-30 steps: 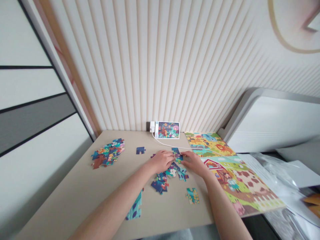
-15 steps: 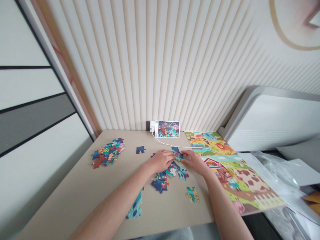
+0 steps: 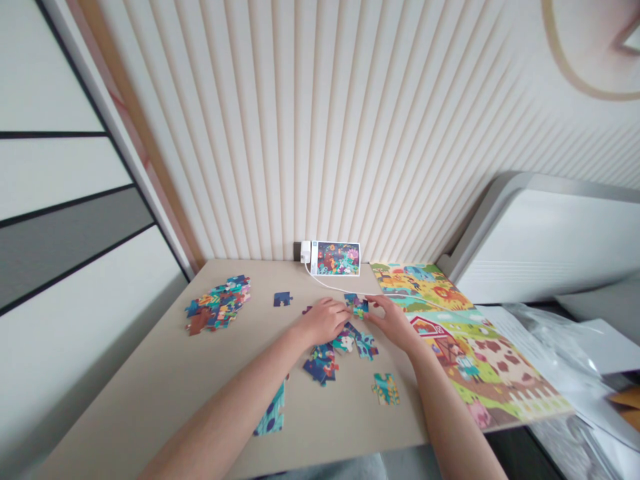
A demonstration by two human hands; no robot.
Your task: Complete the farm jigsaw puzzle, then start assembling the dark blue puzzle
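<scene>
My left hand [image 3: 325,321] rests over the puzzle pieces at the middle of the table, its fingers together at the left edge of some dark blue and green pieces [image 3: 357,305]. What it holds, if anything, is hidden. On the right side of those pieces is my right hand [image 3: 389,321], thumb and forefinger apart and touching their edge. Just below my hands lie a loose pile of pieces [image 3: 321,365] and a teal piece [image 3: 367,346]. A single dark blue piece [image 3: 283,299] is left of my left hand.
A larger heap of pieces [image 3: 219,305] lies at the left. A teal-orange piece [image 3: 385,389] and a teal section [image 3: 272,417] are near the front. The picture card [image 3: 339,259] leans on the wall beside a white cable. Animal puzzles [image 3: 505,360] cover the right side.
My right forefinger has lifted and moved slightly up along the dark blue and green pieces. My left hand has barely moved.
</scene>
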